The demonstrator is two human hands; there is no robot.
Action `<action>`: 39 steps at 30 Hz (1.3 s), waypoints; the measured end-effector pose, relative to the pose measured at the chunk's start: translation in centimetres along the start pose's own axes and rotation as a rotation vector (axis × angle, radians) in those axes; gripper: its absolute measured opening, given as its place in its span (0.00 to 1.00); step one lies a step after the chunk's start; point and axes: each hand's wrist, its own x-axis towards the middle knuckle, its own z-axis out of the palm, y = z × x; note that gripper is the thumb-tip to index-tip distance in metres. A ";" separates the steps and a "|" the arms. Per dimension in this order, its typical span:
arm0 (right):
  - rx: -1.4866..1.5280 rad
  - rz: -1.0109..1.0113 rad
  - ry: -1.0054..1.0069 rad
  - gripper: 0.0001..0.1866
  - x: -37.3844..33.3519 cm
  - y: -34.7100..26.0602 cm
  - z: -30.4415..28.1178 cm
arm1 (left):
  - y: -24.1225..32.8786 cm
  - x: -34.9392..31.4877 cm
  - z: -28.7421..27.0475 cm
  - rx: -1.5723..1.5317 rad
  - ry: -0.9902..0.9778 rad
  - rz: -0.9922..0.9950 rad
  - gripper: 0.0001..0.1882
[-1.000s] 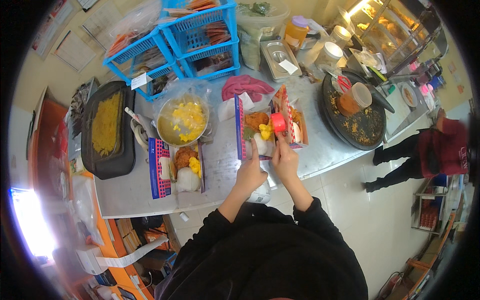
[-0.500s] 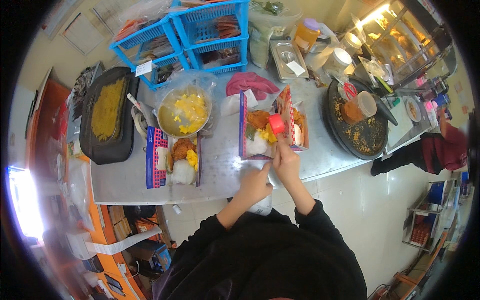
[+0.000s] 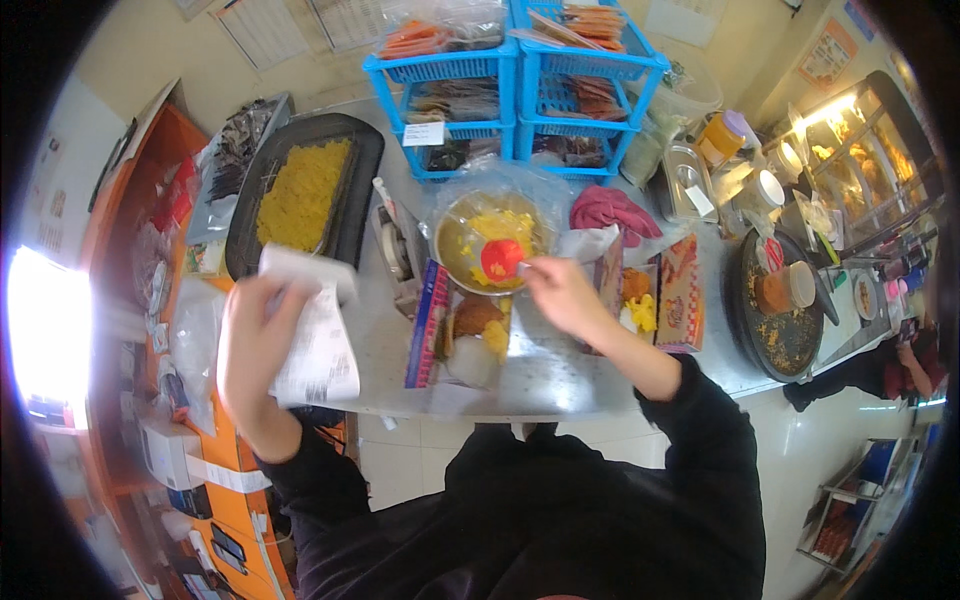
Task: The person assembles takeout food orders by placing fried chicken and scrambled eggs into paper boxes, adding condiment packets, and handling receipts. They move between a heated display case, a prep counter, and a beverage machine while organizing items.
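Observation:
My right hand grips the short handle of a red scoop above a metal bowl of yellow crumbly food. Clear plastic lines or covers part of that bowl. On the left, my left hand holds a long white printed paper slip that hangs down past the table edge. Below the bowl stands an open food box with fried chicken, a white wrapped lump and yellow food. A second open box, partly behind my right forearm, contains chicken and yellow food too.
A black tray of yellow food lies back left, next to a tape dispenser. Blue basket racks stand behind the bowl. A maroon cloth, a metal container and a dark stone mortar occupy the right. Another person is far right.
The red scoop in my right hand went left from the right-hand box to over the bowl. My left hand moved far left and up, now with the paper slip. The view has shifted left.

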 end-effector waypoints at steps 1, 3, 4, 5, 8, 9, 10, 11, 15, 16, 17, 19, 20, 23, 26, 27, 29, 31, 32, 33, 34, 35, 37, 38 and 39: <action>-0.255 0.153 -0.148 0.12 1.3 0.5 2.2 | 1.3 4.2 0.4 0.124 -0.213 0.018 0.15; -0.655 0.162 -0.235 0.12 3.1 1.3 5.2 | -1.8 8.6 5.1 0.248 -0.225 0.179 0.19; -0.799 0.138 -0.193 0.12 3.9 2.5 6.6 | -1.6 10.3 7.7 0.326 -0.320 0.149 0.19; -0.936 0.095 -0.158 0.13 4.8 3.1 7.8 | -2.9 11.5 10.3 0.361 -0.319 0.191 0.18; -1.044 0.015 -0.183 0.15 6.4 4.5 9.0 | -3.4 13.9 16.8 0.508 -0.376 0.304 0.14; -1.028 -0.019 -0.239 0.14 6.7 5.2 9.2 | -3.1 14.1 18.4 0.519 -0.404 0.366 0.13; -1.010 -0.055 -0.295 0.13 7.0 5.8 9.3 | -3.4 14.5 20.2 0.506 -0.448 0.394 0.13; -0.993 -0.089 -0.353 0.12 7.2 6.3 9.2 | -3.9 14.8 22.3 0.491 -0.492 0.423 0.14; -0.906 -0.088 -0.459 0.13 6.8 5.5 8.4 | -5.8 15.4 25.6 0.442 -0.566 0.428 0.13; -0.853 0.014 -0.459 0.13 6.9 5.1 7.7 | -6.3 15.4 25.9 0.407 -0.591 0.371 0.13; -0.798 0.112 -0.457 0.14 7.2 4.6 7.0 | -6.2 15.3 25.2 0.374 -0.613 0.311 0.12; -0.810 0.126 -0.441 0.15 6.6 3.8 6.3 | -6.4 15.5 25.1 0.337 -0.641 0.255 0.13; -0.811 0.133 -0.437 0.16 6.0 3.7 6.4 | -6.7 15.4 25.2 0.335 -0.652 0.256 0.14; -0.800 -0.109 -0.583 0.18 4.6 4.0 6.6 | -7.0 15.5 25.3 0.313 -0.681 0.230 0.16; -0.745 -0.036 -0.710 0.07 4.9 3.1 6.8 | -6.1 15.5 24.5 0.299 -0.674 0.230 0.16; -0.672 -0.048 -0.735 0.08 5.1 3.3 6.7 | -5.9 15.4 24.4 0.299 -0.664 0.235 0.16; -0.526 -0.085 -0.781 0.12 6.0 4.1 6.0 | -6.2 15.4 24.5 0.306 -0.674 0.215 0.16; -0.184 -0.011 -0.560 0.09 6.0 6.7 5.6 | -5.8 15.6 24.7 0.289 -0.673 0.220 0.16; -0.008 0.018 -0.452 0.08 6.6 6.9 5.5 | -5.9 15.6 24.7 0.282 -0.668 0.214 0.16; 0.111 0.240 -0.477 0.08 7.0 7.1 5.0 | -6.0 15.6 24.7 0.274 -0.664 0.208 0.16; 0.229 0.462 -0.498 0.09 7.3 7.3 4.5 | -6.0 15.6 24.7 0.267 -0.658 0.202 0.15; 0.345 0.685 -0.508 0.10 7.8 6.7 3.9 | -5.9 15.7 24.7 0.257 -0.651 0.202 0.15; 0.472 0.828 -0.427 0.11 8.2 5.6 3.3 | -5.8 16.0 24.5 0.242 -0.651 0.213 0.15; 0.454 0.809 -0.393 0.11 8.2 5.6 3.0 | -5.8 16.1 24.5 0.234 -0.660 0.229 0.15; 0.435 0.789 -0.359 0.12 8.2 5.5 2.8 | -5.7 16.1 24.5 0.226 -0.669 0.243 0.15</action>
